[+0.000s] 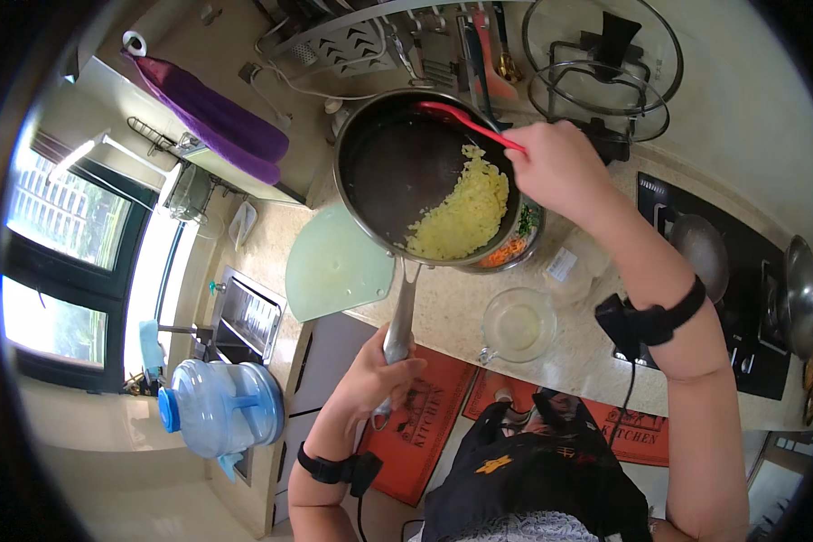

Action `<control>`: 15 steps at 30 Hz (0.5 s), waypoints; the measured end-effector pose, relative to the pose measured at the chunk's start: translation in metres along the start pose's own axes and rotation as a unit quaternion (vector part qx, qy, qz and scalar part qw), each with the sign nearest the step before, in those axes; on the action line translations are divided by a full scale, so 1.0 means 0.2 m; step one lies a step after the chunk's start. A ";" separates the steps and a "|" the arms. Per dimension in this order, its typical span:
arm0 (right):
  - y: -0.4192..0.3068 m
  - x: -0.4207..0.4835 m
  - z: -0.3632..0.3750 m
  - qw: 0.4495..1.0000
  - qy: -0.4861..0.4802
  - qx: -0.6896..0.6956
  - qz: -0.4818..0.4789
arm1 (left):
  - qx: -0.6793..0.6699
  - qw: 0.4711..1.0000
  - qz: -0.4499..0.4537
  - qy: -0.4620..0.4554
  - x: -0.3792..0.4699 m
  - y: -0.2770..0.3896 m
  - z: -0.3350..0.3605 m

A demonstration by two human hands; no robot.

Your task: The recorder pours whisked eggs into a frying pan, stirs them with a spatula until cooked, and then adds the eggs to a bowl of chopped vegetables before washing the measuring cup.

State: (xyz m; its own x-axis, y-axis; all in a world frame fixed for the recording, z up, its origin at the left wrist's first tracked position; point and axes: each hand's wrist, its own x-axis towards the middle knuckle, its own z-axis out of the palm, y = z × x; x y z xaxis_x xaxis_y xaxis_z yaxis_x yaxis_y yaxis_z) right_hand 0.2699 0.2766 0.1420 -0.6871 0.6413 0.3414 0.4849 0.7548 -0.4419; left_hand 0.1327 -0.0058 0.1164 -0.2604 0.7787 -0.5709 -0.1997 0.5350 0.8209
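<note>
My left hand (379,376) grips the metal handle (400,332) of a dark frying pan (400,169), raised over the counter. Inside the pan, yellow scrambled egg (464,213) lies along the right and lower side. In my right hand (562,173) is a red spatula (471,123), its head at the pan's upper inside wall. Partly hidden under the pan's right edge is a bowl holding chopped orange and green vegetables (508,252). A glass measuring cup (519,325) with a little pale liquid stands below it on the counter.
A pale green cutting board (332,271) lies left of the pan. A black gas stove (752,339) with a wok (803,298) is at right. Glass lids (603,88) stand behind. A plastic package (572,274) sits near the cup. A large blue water bottle (227,406) is by the sink (244,318).
</note>
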 end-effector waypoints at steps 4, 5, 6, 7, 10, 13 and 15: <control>-0.16 0.02 0.01 0.998 -0.046 0.039 -0.007 | 0.004 1.000 -0.018 -0.003 0.00 0.01 0.01; -0.16 -0.01 -0.03 0.998 -0.045 0.040 -0.003 | 0.005 1.000 -0.020 0.010 0.00 0.01 0.01; -0.17 -0.04 -0.06 0.994 -0.048 0.064 -0.080 | 0.004 1.000 -0.022 0.013 -0.01 0.00 0.00; -0.14 -0.08 -0.08 0.983 -0.050 0.087 -0.156 | 0.012 0.999 -0.020 0.022 -0.01 0.00 -0.01; 0.02 -0.20 -0.13 0.977 -0.103 0.075 -0.173 | 0.007 0.999 -0.015 0.031 -0.01 0.00 -0.02; 0.20 -0.31 -0.24 0.974 -0.127 0.028 -0.188 | -0.015 0.999 -0.012 0.033 -0.01 0.00 -0.02; 0.23 -0.32 -0.25 0.975 -0.111 -0.003 -0.194 | -0.024 0.999 -0.015 0.037 -0.02 0.00 -0.03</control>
State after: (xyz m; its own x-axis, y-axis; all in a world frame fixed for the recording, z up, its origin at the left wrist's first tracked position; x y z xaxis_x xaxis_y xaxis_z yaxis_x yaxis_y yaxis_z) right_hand 0.3631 0.2775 0.1425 -0.9189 0.2631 0.2939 0.1684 0.9355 -0.3107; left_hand 0.1287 -0.0100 0.1183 -0.3225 0.7350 -0.5964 -0.2528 0.5403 0.8026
